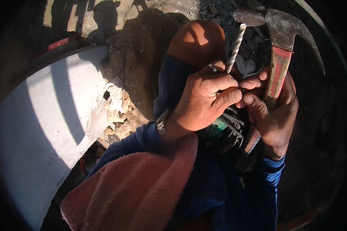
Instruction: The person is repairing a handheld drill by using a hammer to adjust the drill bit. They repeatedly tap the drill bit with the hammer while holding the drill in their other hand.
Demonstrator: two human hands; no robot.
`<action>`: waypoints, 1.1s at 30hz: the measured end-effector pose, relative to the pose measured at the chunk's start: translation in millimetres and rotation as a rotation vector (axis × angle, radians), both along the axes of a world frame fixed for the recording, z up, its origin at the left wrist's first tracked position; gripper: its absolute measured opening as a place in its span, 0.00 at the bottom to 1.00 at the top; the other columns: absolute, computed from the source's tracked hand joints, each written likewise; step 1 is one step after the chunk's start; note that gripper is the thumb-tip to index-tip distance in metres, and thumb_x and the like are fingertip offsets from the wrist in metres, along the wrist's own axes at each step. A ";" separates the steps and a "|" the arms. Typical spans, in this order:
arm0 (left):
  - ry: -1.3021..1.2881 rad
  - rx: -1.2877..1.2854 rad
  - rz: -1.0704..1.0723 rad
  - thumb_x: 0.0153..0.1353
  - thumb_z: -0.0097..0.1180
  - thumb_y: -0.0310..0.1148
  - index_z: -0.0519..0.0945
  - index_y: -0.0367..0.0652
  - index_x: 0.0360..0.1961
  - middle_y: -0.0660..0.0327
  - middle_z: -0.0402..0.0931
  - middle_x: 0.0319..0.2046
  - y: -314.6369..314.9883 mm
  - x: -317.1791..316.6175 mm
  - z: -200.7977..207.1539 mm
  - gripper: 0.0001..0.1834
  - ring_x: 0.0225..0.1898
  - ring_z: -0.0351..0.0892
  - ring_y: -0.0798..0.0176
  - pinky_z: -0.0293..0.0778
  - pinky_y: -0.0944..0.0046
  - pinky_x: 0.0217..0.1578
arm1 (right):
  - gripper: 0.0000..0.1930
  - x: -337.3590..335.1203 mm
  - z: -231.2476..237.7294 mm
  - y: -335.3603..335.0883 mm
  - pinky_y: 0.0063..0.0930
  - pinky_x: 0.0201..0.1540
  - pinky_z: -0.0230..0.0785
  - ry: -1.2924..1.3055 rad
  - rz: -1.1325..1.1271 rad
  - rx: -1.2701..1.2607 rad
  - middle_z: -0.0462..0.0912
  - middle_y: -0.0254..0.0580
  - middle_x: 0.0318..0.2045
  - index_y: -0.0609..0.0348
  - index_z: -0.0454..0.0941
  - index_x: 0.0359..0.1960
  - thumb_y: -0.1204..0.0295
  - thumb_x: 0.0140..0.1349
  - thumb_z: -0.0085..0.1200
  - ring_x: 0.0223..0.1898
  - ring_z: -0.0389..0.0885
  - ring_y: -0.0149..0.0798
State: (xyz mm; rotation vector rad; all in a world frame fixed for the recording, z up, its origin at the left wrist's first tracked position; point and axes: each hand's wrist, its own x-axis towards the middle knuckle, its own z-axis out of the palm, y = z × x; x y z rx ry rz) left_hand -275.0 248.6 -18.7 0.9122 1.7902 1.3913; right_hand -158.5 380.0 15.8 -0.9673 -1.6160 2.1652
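My left hand (210, 98), with a ring and a metal watch, is closed, its thumb and forefinger pinched together. Whatever sits in the pinch is too small to make out. A pale spiral drill bit (237, 46) rises from behind its fingers; I cannot tell whether they grip it. My right hand (275, 109) wraps the worn red handle of a claw hammer (281, 29), head pointing away from me. Its thumb and fingertips meet those of the left. Under the hands lies a green tool body (216, 129), partly hidden, beside a bunched dark cord (233, 125).
A large white curved slab (42, 111) with a broken edge fills the left side. Grey rubble (219, 11) lies beyond my bent knee (198, 36). A reddish towel (131, 188) hangs in front of me at lower left. Deep shadow covers the right.
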 end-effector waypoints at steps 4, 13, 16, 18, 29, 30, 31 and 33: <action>0.131 -0.006 -0.168 0.63 0.66 0.27 0.83 0.35 0.36 0.57 0.77 0.40 -3.5 -15.4 -5.3 0.06 0.40 0.77 0.63 0.77 0.61 0.41 | 0.21 1.9 -9.8 2.0 0.14 0.21 0.66 0.028 0.004 0.015 0.81 0.41 0.34 0.64 0.69 0.52 0.78 0.61 0.66 0.24 0.78 0.26; -0.418 0.032 0.022 0.57 0.57 0.18 0.68 0.34 0.56 0.55 0.72 0.49 -6.4 -15.0 -25.9 0.25 0.50 0.76 0.62 0.74 0.62 0.52 | 0.27 9.4 -4.9 2.8 0.13 0.19 0.65 0.108 -0.057 -0.086 0.78 0.39 0.33 0.67 0.66 0.56 0.67 0.62 0.66 0.23 0.79 0.27; -0.332 -0.088 -0.217 0.57 0.59 0.22 0.73 0.33 0.53 0.55 0.77 0.41 -4.5 -33.0 -33.2 0.21 0.42 0.78 0.60 0.75 0.61 0.47 | 0.29 9.6 -5.4 1.6 0.14 0.21 0.67 0.132 -0.076 -0.117 0.75 0.38 0.31 0.67 0.65 0.56 0.63 0.62 0.67 0.22 0.78 0.27; -0.370 -0.093 -0.272 0.59 0.60 0.24 0.75 0.34 0.52 0.57 0.79 0.38 -3.5 -38.8 -28.1 0.19 0.39 0.78 0.63 0.76 0.62 0.44 | 0.29 6.6 -7.6 4.1 0.17 0.23 0.70 0.179 -0.052 -0.167 0.74 0.38 0.30 0.68 0.65 0.56 0.64 0.63 0.67 0.22 0.77 0.28; -0.200 -0.312 -0.249 0.48 0.64 0.19 0.79 0.31 0.49 0.50 0.84 0.44 -26.0 -45.5 64.9 0.23 0.47 0.84 0.60 0.76 0.61 0.53 | 0.24 20.5 -13.3 29.0 0.19 0.28 0.75 0.348 0.130 -0.368 0.75 0.41 0.40 0.68 0.61 0.59 0.74 0.68 0.60 0.39 0.87 0.40; -0.243 -0.312 -0.225 0.48 0.64 0.20 0.81 0.32 0.49 0.52 0.85 0.42 -24.7 -45.7 63.1 0.23 0.47 0.84 0.60 0.76 0.62 0.53 | 0.24 21.9 -15.0 29.1 0.19 0.27 0.75 0.363 0.120 -0.383 0.74 0.41 0.41 0.68 0.61 0.59 0.75 0.68 0.59 0.38 0.87 0.39; -0.268 -0.239 -0.227 0.49 0.68 0.23 0.80 0.31 0.47 0.51 0.85 0.41 -22.2 -45.4 53.7 0.21 0.46 0.84 0.59 0.76 0.62 0.52 | 0.24 23.0 -13.5 30.6 0.19 0.26 0.75 0.365 0.118 -0.384 0.74 0.41 0.41 0.68 0.61 0.60 0.74 0.68 0.59 0.38 0.87 0.39; -0.369 -0.047 -0.183 0.63 0.64 0.34 0.78 0.31 0.45 0.50 0.84 0.39 -21.1 -39.2 18.8 0.17 0.39 0.84 0.59 0.79 0.61 0.46 | 0.25 27.6 -13.0 34.7 0.19 0.25 0.74 0.388 0.124 -0.368 0.74 0.41 0.42 0.67 0.60 0.61 0.74 0.69 0.59 0.37 0.87 0.39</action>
